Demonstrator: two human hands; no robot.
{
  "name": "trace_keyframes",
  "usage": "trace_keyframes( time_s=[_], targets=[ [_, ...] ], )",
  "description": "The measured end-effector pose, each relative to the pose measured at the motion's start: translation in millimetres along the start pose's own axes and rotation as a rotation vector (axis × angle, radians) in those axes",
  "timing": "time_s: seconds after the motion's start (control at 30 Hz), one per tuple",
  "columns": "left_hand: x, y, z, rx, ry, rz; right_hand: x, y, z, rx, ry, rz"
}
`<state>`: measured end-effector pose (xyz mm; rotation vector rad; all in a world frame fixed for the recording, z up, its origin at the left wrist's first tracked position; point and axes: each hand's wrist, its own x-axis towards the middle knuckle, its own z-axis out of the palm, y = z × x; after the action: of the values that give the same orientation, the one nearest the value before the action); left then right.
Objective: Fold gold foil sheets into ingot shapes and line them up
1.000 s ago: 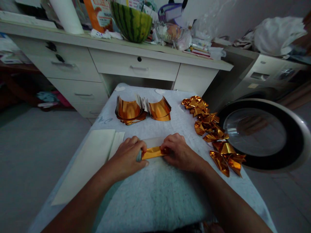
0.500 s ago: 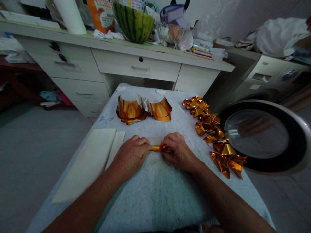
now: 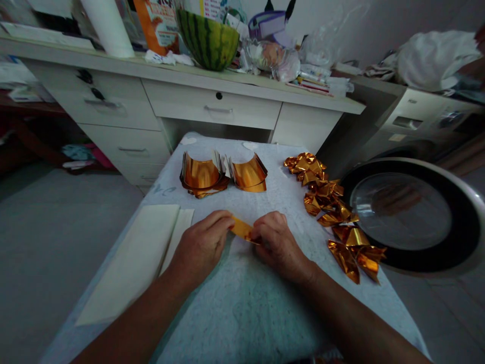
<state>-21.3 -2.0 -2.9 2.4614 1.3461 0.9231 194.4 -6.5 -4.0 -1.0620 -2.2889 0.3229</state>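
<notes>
Around the gold foil strip (image 3: 241,228), the way lies open at 6 o'clock over bare cloth (image 3: 242,313); the left hand (image 3: 204,240) blocks 9, the right hand (image 3: 279,244) 3, curved foil stacks (image 3: 248,174) bar 11 to 12 and, farther out, folded foil pieces (image 3: 324,189) 1 to 3.

Bare skin to the lower edge — the left forearm (image 3: 151,306) at seven o'clock, the right forearm (image 3: 348,308) at five, both widening from the wrist. The left hand (image 3: 204,240) and right hand (image 3: 281,245) are bare too — knuckles rounded.
</notes>
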Motion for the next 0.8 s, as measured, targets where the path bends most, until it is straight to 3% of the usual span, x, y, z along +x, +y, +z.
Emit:
trace_keyframes(
  time_s=[0.1, 0.3, 0.4, 0.5, 0.6, 0.8],
  targets=[
    [2, 4, -1.4, -0.067, -0.02, -0.021, 0, -4, 1, -0.01, 0.006, -0.055],
    [3, 4, -4.7, -0.145, -0.185, -0.095, 0, -6, 6, -0.002, -0.066, -0.093],
    [0, 0, -3.3, -0.082, -0.287, -0.093, 1, -6, 8, 0.044, -0.148, -0.108],
    [-3, -2, -2.0, 0.069, -0.287, -0.098, 2, -5, 10, 0.092, -0.193, -0.098],
    [-4, 2, -2.8, 0.086, -0.257, -0.091, 1, -3, 13, 0.138, -0.174, -0.065],
    [-1, 8, -2.8, -0.155, -0.376, -0.114, 0, 1, 18, 0.248, -0.08, 0.0]
  ],
)
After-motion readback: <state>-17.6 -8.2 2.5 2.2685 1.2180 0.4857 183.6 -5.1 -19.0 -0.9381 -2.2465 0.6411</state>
